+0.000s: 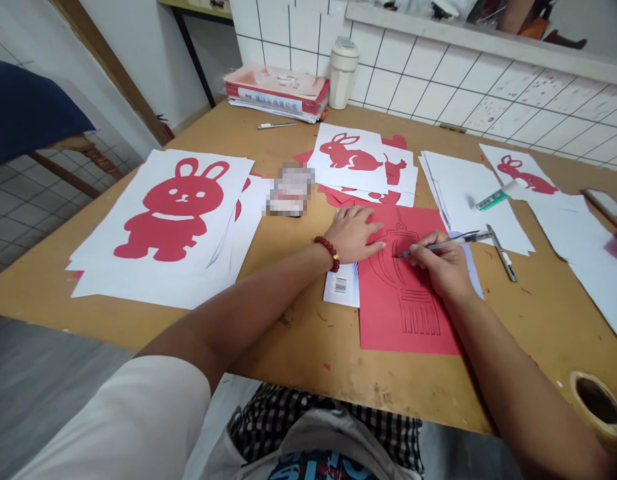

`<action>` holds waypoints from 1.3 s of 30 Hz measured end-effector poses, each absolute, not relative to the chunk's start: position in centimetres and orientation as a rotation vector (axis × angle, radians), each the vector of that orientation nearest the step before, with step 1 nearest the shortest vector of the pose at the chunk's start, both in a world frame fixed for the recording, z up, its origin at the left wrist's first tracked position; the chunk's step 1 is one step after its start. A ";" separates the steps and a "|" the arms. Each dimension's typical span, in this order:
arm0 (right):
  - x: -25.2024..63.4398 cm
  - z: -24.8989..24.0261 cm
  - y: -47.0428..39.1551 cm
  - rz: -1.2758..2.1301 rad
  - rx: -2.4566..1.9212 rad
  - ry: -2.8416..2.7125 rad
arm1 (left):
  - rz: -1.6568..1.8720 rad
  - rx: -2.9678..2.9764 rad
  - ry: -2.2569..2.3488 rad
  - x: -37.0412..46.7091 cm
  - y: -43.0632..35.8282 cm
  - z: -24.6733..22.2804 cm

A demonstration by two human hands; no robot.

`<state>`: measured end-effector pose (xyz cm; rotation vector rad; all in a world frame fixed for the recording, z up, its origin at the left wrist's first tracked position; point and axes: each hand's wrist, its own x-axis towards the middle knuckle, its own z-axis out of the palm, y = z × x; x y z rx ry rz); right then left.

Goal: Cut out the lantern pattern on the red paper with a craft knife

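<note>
A sheet of red paper [383, 320] lies before me, with a tasselled lantern drawn on it in dark lines. My left hand [356, 233] rests flat on its upper left part, fingers spread, a beaded bracelet [328, 252] at the wrist. A slim pen [446, 244] is pinched in my right hand [446, 267], its tip touching the lantern drawing. Partly under the red sheet is a white and blue booklet [341, 287] with a barcode. A second slim tool, perhaps a pen [501, 253], lies right of my right hand.
White sheets bearing a red bear-like rabbit [176, 213] lie left; another red rabbit sheet [348, 157] lies behind. A blurred-out phone-like object [291, 190], glue stick [498, 195], paper stack [276, 93] and white tumbler [343, 73] stand around. A tape roll [596, 403] sits front right.
</note>
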<state>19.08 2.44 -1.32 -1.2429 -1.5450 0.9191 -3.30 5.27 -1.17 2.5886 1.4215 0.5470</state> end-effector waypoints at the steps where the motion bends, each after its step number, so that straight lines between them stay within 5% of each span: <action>1: 19.0 -1.3 2.5 0.919 -1.247 -1.547 | 0.548 2.588 1.423 -3.3 5.3 -1.2; 39: 18.9 -1.1 2.7 0.924 -1.271 -1.521 | 0.549 2.572 1.418 -3.3 5.3 -1.2</action>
